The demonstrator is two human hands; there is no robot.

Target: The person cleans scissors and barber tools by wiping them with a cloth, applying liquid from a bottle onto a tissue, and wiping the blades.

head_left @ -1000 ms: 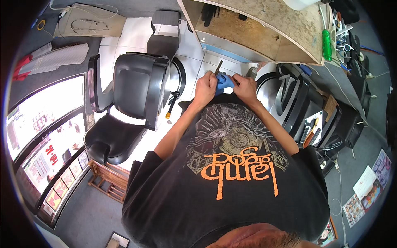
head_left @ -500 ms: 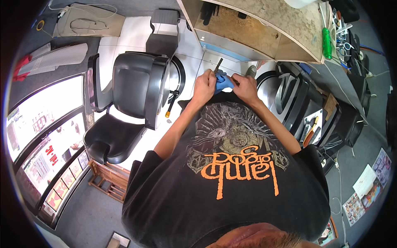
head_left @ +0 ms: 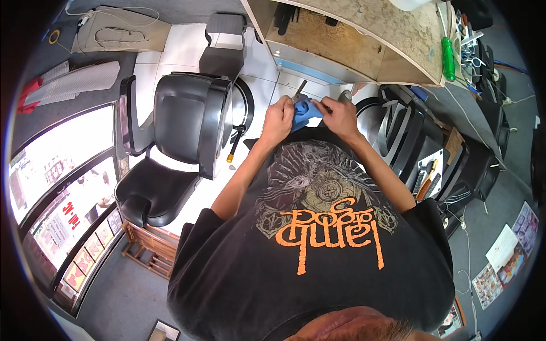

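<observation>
My left hand [head_left: 277,120] is closed around a thin, dark, flat tool [head_left: 301,88] whose end sticks up past the fingers; its kind is too small to make out. A crumpled blue cloth [head_left: 306,111] hangs between my two hands, in front of the black T-shirt. My right hand [head_left: 340,117] pinches the cloth's other side, fingers bent and closed on it. The part of the tool inside the cloth and left fist is hidden.
A black barber chair [head_left: 185,113] stands to the left, another dark chair [head_left: 392,131] to the right. Ahead is a worn wooden counter [head_left: 375,34] with a green-handled screwdriver [head_left: 449,59] at its edge. Clippers and combs lie on a white tray [head_left: 424,170].
The blue cloth has changed shape between my hands and hangs a little lower at the left. Both hands have shifted only slightly; the tool stays in the left.
</observation>
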